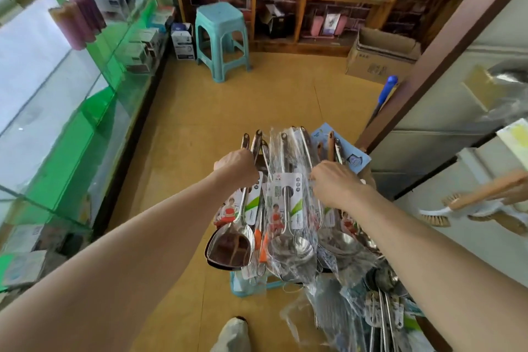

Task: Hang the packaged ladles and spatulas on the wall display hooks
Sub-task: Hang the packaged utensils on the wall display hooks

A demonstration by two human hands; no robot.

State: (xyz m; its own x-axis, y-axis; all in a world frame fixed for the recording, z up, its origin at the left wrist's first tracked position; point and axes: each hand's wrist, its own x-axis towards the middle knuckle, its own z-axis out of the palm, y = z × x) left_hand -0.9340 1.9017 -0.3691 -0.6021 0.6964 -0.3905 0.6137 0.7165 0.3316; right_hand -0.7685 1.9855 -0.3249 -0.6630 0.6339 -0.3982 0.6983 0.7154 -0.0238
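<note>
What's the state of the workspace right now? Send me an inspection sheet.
Surface: tan floor; a pale blue frame shows under the utensil pile, mostly hidden.
Job's things: packaged spatula and packaged ladle side by side at the hands; more wrapped utensils piled lower right.
Clutter: cardboard box; blue-handled tool leaning by the wall.
Grippers: left hand grips the spatula's handle; right hand pinches the ladle's wrapping.
Cables: nothing seen.
Surroundings: glass counter on the left, teal stool, wooden shelves, brushes hanging on the right.
</note>
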